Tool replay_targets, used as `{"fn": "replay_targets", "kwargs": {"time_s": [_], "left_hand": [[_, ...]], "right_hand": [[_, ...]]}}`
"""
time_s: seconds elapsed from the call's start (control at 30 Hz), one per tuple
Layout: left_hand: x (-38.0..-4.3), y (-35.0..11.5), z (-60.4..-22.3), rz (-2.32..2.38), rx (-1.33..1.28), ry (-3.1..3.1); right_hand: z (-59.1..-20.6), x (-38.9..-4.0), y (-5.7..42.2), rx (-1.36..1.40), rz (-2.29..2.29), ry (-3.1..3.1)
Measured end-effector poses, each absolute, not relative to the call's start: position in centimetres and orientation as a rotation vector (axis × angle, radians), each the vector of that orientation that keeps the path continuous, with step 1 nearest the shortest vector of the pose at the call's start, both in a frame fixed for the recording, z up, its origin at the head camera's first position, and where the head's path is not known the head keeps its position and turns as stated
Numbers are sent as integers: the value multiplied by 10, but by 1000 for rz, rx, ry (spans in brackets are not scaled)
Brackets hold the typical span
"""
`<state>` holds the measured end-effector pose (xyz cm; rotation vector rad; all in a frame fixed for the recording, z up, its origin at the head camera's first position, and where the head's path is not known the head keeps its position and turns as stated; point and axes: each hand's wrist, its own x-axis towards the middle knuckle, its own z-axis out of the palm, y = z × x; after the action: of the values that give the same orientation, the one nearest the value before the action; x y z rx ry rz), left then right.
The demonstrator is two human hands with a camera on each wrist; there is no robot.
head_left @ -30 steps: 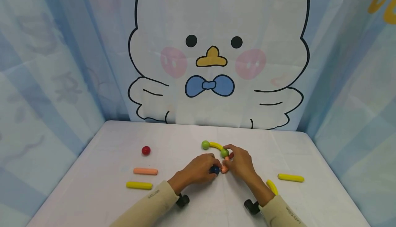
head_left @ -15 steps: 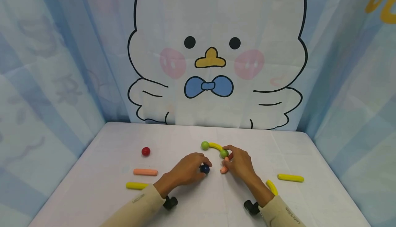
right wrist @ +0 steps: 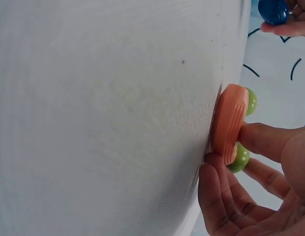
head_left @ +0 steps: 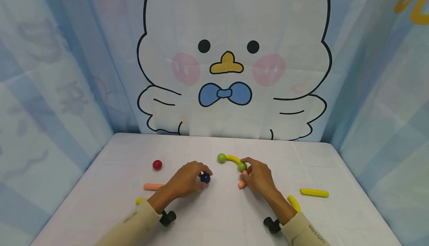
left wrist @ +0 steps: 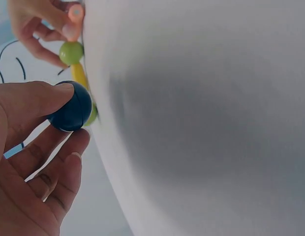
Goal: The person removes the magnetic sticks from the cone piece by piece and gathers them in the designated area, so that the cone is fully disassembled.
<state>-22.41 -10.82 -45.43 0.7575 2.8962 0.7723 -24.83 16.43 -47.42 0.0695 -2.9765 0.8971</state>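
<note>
My left hand (head_left: 184, 181) pinches a dark blue ball (head_left: 205, 178) between thumb and fingers; in the left wrist view the ball (left wrist: 71, 108) shows a fine seam. To its right, my right hand (head_left: 260, 176) holds a short curved orange stick (head_left: 242, 184), and the right wrist view shows grooves along that stick (right wrist: 230, 123). The orange stick's far end meets a green ball (head_left: 242, 166) by the right fingertips. From there a curved yellow stick (head_left: 232, 158) runs to a second green ball (head_left: 221, 158), forming one line of pieces on the white table (head_left: 207, 216).
A red ball (head_left: 157, 165) lies at the left. Below it are an orange stick (head_left: 153, 187) and a yellow stick (head_left: 140, 201), both partly covered by the left arm. At the right lie a straight yellow stick (head_left: 314, 192) and a curved yellow one (head_left: 294, 203) beside the right wrist.
My left hand has drawn left, away from the orange stick, carrying the blue ball with it. The left arm now covers more of the sticks at left. My right hand stays in place.
</note>
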Motion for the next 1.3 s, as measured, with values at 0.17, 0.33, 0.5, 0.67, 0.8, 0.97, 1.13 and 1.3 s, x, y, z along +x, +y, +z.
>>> {"fn": "replay_targets", "kwargs": {"time_s": [0.17,0.33,0.5,0.67,0.8,0.97,1.13,1.3], "left_hand": [[-227,-124,-454,822,648,2908],[-231,-139,-453,818,549,2964],[-234,-158,-451,804,509,3009],[-245,-181,-452,782,570,3050],[-252,-192,-450,738,453,3044],[-257,-198,-451,695,360,3024],[-261,-200,-455,646,374,3019],[-263,-200,-459,575,400,3038]], "right_hand": [[-474,-248,164,65,909,-2978],[-474,-247,164,60,917,-2981],[-475,-247,163,59,909,-2982],[-475,-247,164,58,897,-2982],[-475,-246,164,60,902,-2976],[-475,-246,163,55,905,-2970],[-475,-246,163,49,900,-2962],[-476,-245,163,54,892,-2963]]}}
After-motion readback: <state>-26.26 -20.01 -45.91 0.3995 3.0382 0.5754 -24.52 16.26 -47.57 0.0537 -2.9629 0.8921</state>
